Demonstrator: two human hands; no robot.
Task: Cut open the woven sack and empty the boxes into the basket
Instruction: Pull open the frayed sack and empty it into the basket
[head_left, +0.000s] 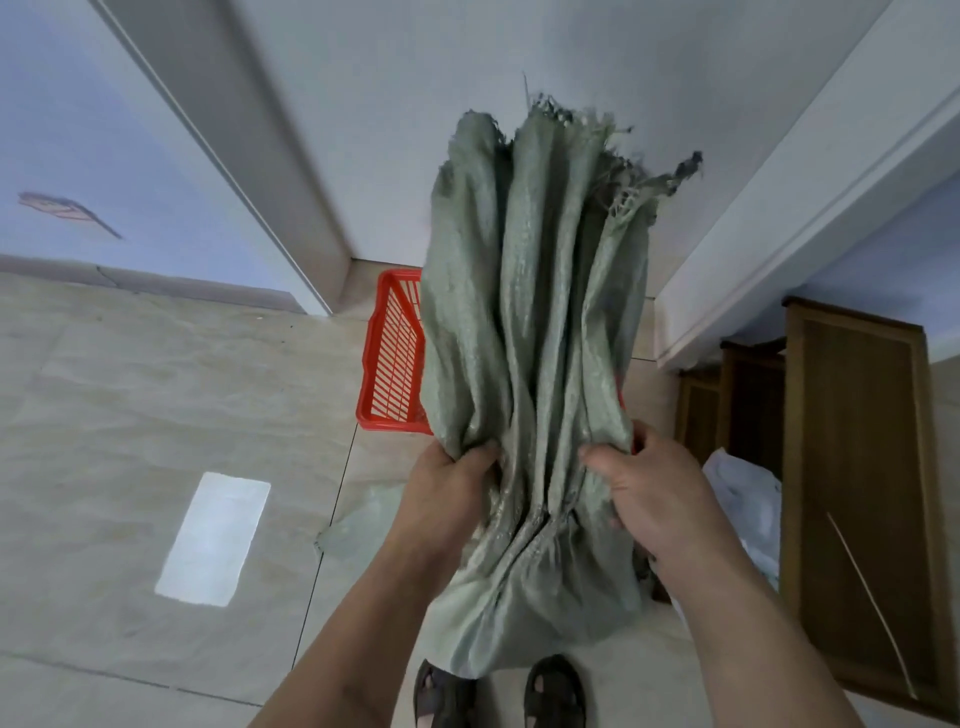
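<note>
Green woven sack (530, 322) fills the middle of the view, bunched into long folds. Its frayed, torn end points up to 12 o'clock and its other end hangs down to 6 o'clock, just above two dark sandals (498, 691). The left hand (447, 488) grips the sack at 7 o'clock of the bundle, its fingers (480, 457) clenched into the cloth. The right hand (644, 493) grips it at 5 o'clock, fingers wrapped tight around the folds too. Behind the sack, a red basket (392, 364) sits on the tiled floor (156, 374), showing at 9 o'clock of the sack. The sack hides most of the inside of the basket, so no boxes can be seen. A brown wooden cupboard (857, 467) stands at 3 o'clock, with a pale plastic bag (748, 499) beside it
</note>
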